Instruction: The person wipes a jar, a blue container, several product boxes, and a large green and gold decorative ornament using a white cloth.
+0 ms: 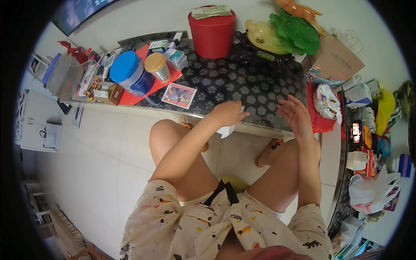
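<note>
My left hand [229,113] is closed on a crumpled white tissue or cloth [226,130], held at the front edge of a dark flower-patterned tabletop [250,100]. Part of the white piece hangs below the fingers, and the rest is hidden in the palm. My right hand [296,118] is raised over the table's right part, fingers spread, with nothing in it. A pink-bordered picture card [179,95] lies flat on the table, left of my left hand. Farther back stands a red lidded bucket [213,35] with a stack of papers that look like banknotes [211,12] on its lid.
A blue-lidded tub [131,73], a yellow-lidded jar [158,67] and small boxes [158,46] stand at the left. A cabbage-shaped ornament [292,34] stands at the back right, near a brown paper bag [339,61]. Plastic bags [370,193] and packages crowd the right-hand surface.
</note>
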The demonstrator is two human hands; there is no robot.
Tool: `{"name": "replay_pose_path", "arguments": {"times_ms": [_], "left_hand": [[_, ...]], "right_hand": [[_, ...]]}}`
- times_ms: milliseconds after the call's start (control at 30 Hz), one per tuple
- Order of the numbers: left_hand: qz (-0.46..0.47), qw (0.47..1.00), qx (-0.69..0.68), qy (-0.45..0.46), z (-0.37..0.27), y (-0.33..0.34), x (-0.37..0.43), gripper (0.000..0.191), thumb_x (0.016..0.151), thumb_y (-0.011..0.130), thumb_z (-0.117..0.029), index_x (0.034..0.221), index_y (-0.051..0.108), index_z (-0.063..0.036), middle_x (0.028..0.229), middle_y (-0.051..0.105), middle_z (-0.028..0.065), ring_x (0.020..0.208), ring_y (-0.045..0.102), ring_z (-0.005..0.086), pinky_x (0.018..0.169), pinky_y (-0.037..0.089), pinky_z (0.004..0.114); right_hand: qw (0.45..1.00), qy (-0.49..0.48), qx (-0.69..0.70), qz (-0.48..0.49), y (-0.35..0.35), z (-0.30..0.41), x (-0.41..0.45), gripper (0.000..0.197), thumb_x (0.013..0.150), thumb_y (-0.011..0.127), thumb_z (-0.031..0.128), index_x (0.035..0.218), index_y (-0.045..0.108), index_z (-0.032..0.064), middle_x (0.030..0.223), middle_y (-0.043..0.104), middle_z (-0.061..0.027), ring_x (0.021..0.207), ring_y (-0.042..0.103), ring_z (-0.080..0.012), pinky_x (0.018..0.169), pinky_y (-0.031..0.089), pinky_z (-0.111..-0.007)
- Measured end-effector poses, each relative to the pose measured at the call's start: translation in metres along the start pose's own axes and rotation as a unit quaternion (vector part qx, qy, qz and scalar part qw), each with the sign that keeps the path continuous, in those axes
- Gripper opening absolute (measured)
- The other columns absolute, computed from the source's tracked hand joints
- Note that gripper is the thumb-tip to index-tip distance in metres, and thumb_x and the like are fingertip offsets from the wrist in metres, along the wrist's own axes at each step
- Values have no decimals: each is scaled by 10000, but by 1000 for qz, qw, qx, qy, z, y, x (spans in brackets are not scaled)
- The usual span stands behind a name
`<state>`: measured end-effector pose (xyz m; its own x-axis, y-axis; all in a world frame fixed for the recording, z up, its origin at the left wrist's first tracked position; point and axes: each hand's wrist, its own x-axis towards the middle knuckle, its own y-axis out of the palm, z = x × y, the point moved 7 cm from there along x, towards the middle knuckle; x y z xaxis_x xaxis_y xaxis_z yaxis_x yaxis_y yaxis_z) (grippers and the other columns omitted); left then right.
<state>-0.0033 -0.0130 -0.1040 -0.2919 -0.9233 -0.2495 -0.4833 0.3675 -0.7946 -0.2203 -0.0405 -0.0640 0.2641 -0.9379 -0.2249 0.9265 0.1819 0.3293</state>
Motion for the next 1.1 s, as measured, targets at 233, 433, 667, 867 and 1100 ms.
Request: {"name": "replay_pose_path", "arguments": {"times_ms": [233,433,667,867,1100], "left_hand": [[-213,969,-125,-19,1,-74,45,576,838,540,-482,1013,540,66,974,602,253,939,582,383,809,450,413],[-337,930,-102,-107,32,-126,96,650,804,553,-519,1082,513,67,1040,580,269,1014,553,379,883,420,401],[-362,905,-205,-87,71,-133,157,749,811,539,-540,1330,323,-44,1106,562,287,1044,552,394,895,416,399],[-348,919,-178,-55,40,-136,185,744,814,514,-569,1388,292,-151,1110,561,287,1019,557,422,878,430,411],[-254,908,-333,13,54,-130,214,881,801,522,-623,1401,275,-28,1318,437,231,1215,430,259,1012,303,307]], "right_hand": [[991,-77,19,-107,-50,20,63,652,805,657,296,1295,348,-3,1213,522,-158,1077,523,-221,899,417,-340],[968,-146,-137,-151,-55,43,127,948,694,770,351,1379,202,22,1377,332,-171,1204,407,-255,954,354,-385],[980,-169,-73,-81,-30,60,172,1086,696,779,318,1441,5,159,1475,96,-158,1328,227,-296,1009,267,-506],[946,-259,-180,-75,-50,53,217,1092,646,823,246,1399,67,12,1414,196,-183,1291,270,-298,1025,301,-393],[946,-261,-186,-43,-42,57,232,761,653,817,286,1205,429,-66,1171,508,-156,1122,468,-223,873,431,-305]]}}
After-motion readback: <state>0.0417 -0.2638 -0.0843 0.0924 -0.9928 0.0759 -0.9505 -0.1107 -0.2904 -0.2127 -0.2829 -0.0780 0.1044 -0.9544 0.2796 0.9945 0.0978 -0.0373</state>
